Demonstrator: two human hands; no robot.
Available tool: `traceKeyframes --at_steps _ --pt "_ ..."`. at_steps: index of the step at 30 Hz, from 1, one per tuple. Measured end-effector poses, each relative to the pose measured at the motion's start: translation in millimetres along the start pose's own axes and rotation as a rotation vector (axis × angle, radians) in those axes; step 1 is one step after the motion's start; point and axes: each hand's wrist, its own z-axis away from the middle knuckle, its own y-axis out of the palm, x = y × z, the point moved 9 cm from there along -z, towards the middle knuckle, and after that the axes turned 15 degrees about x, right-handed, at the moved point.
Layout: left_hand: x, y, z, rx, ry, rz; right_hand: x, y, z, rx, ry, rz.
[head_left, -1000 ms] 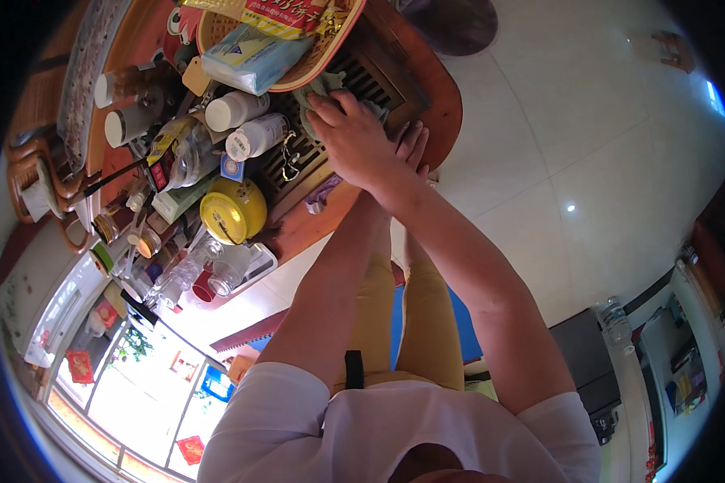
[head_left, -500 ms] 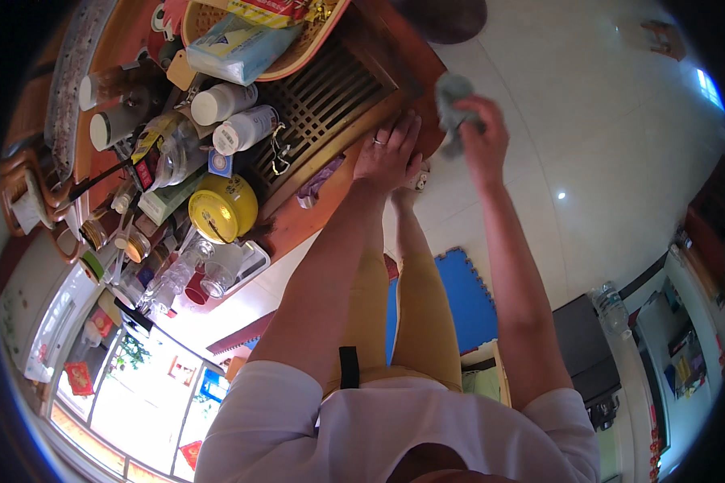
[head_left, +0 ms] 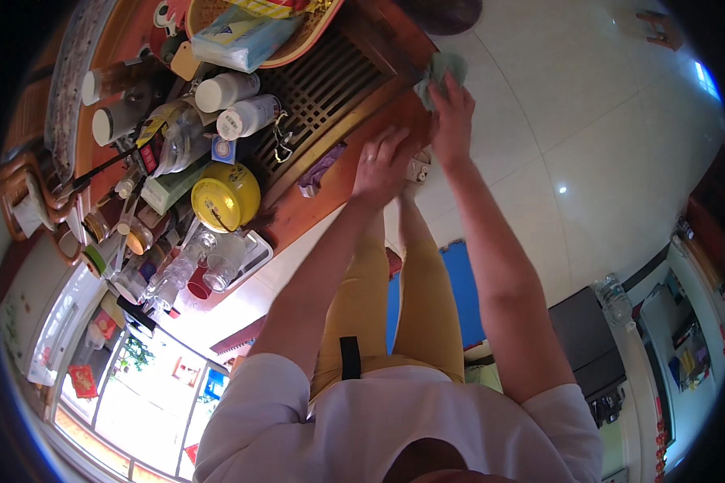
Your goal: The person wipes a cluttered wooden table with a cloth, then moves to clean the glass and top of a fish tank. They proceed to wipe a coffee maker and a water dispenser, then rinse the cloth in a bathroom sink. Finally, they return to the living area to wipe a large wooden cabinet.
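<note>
A grey-green cloth (head_left: 446, 69) is gripped in my right hand (head_left: 453, 125), at the corner of the reddish-brown wooden table (head_left: 330, 219). The cloth lies over the table's edge at that corner. My left hand (head_left: 382, 167), with a ring on one finger, rests on the table's border strip, its fingers stretched out and holding nothing. Beside it on the same strip lies a small crumpled purple packet (head_left: 322, 171). The slatted tray panel (head_left: 322, 88) set into the tabletop is just beyond my left hand.
White-capped bottles (head_left: 248, 117), a yellow round tin (head_left: 225, 197), clear glasses (head_left: 225, 262) and an orange basket (head_left: 302, 50) with a tissue pack (head_left: 246, 36) crowd the table's left side. A dark round stool (head_left: 439, 12) stands beyond the corner. A blue mat (head_left: 459, 294) lies on the tiled floor.
My right hand has moved left with the cloth, from over the floor to the table's corner. My left hand has shifted slightly nearer to me along the table's border.
</note>
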Motion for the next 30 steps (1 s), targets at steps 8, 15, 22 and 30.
traceKeyframes --at_steps 8,15,22,30 --pt "37.7 -28.3 101.7 0.019 -0.440 -0.078 68.0 69.5 85.3 0.204 -0.148 0.033" --pt "62.9 -37.1 117.1 0.162 -0.481 -0.168 39.1 32.0 58.3 0.293 -0.162 0.125" --pt "69.0 -27.7 126.5 0.134 -0.568 -0.271 74.7 74.2 93.1 0.222 -0.060 0.048" --pt "58.1 -55.5 117.0 0.065 -0.498 -0.108 84.4 112.6 136.3 0.425 -0.294 -0.159"
